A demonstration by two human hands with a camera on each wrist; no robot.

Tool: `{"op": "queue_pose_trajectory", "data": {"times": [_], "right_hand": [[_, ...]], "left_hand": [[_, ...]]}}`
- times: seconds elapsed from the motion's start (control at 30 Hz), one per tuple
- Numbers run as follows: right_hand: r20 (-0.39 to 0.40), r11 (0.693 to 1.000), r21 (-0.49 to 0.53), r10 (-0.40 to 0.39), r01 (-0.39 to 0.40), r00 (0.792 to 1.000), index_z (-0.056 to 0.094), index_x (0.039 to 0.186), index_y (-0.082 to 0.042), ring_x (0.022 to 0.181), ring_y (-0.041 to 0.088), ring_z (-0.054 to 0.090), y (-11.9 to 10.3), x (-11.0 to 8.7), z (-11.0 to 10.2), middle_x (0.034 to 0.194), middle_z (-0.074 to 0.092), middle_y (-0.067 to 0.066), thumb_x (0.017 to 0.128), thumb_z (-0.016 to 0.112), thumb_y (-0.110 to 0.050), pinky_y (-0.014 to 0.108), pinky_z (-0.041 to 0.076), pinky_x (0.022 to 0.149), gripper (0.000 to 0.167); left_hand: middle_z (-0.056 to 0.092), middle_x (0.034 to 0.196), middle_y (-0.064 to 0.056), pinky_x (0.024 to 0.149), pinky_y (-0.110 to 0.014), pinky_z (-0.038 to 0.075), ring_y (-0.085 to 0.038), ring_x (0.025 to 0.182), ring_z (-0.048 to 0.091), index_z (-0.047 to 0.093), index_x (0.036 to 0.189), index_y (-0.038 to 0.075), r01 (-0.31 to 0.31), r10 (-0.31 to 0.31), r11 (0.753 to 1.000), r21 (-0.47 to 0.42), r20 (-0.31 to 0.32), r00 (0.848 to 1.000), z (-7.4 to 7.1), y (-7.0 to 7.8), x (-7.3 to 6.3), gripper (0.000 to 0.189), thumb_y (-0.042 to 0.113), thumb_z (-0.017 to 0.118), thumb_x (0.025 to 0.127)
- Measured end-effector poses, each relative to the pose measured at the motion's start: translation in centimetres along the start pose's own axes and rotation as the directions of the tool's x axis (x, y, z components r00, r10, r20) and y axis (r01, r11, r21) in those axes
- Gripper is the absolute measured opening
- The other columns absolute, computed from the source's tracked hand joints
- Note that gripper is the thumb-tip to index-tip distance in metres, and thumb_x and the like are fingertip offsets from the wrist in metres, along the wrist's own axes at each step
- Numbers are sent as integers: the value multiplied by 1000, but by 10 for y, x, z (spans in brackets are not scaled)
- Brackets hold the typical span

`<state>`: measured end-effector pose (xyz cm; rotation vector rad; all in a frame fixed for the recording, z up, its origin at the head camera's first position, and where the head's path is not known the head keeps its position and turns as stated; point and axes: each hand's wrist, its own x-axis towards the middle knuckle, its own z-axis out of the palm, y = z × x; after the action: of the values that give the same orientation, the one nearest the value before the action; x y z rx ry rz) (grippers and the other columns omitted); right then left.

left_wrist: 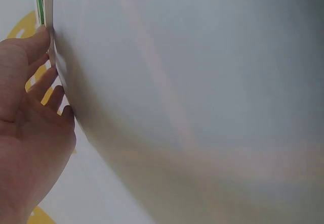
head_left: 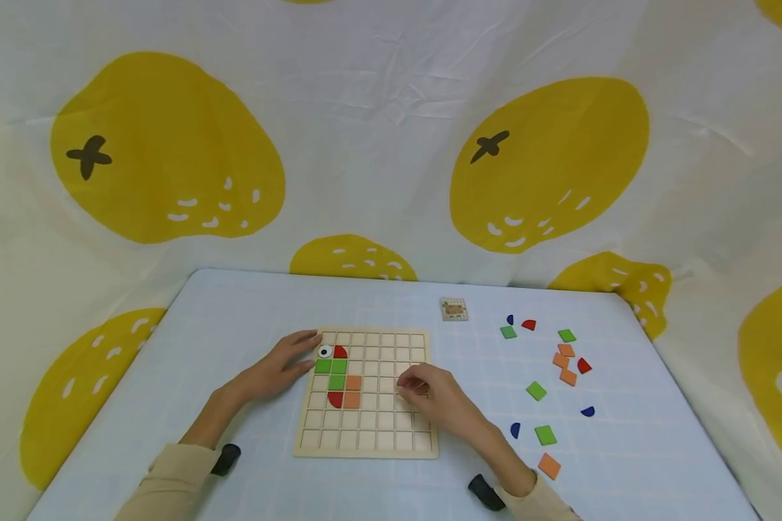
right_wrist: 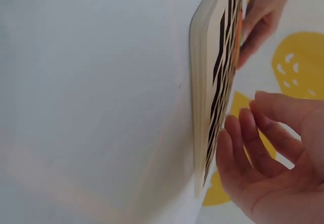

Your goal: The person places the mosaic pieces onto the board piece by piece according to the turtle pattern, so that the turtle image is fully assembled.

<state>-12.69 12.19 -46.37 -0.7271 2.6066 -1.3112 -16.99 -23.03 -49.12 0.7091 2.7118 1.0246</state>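
Basically, we do well to keep the board (head_left: 378, 443) from sliding with the left of our hands (head_left: 280, 367), its thumb and fingers spread apart and touching the left edge, and to lower any tile flat, square to the grid lines, without nudging its neighbours. Our right hand (head_left: 439, 398) is over the board's right part, thumb and index tips brought together; we cannot tell whether a small piece sits between them. The board lies flat on the surface (head_left: 247, 307), in front of us, between the small card (head_left: 454, 309) beyond it and our sleeves. It looks nearly square, so we see no clear long axis; its near edge runs left to right across us. The pattern slants from the eye tile (head_left: 325, 352) at the upper left, past the green tiles (head_left: 337, 366), down rightward to the orange tiles (head_left: 352, 399).
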Motion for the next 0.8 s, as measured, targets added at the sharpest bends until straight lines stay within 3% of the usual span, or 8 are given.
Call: {"op": "queue_pose_trajectory", "data": {"times": [0.37, 0.8], "right_hand": [[-109, 997, -63, -53, 47, 993, 72, 107, -7, 94, 14, 67, 18, -23, -20, 101, 70, -3, 95, 74, -6, 36, 59, 86, 11], [-176, 986, -128, 81, -104, 981, 74, 108, -13, 97, 13, 66, 30, -54, -49, 103, 70, -8, 93, 77, -8, 39, 59, 90, 17]], "left_hand": [[33, 160, -26, 116, -65, 28, -49, 147, 28, 42, 155, -2, -18, 18, 1000, 10, -4, 1000, 1, 0, 1, 56, 12, 61, 104], [33, 161, -24, 117, -65, 28, -48, 148, 27, 41, 156, 1, 7, -7, 1000, 15, -1, 1000, 0, 1, -1, 57, 13, 61, 104]]}}
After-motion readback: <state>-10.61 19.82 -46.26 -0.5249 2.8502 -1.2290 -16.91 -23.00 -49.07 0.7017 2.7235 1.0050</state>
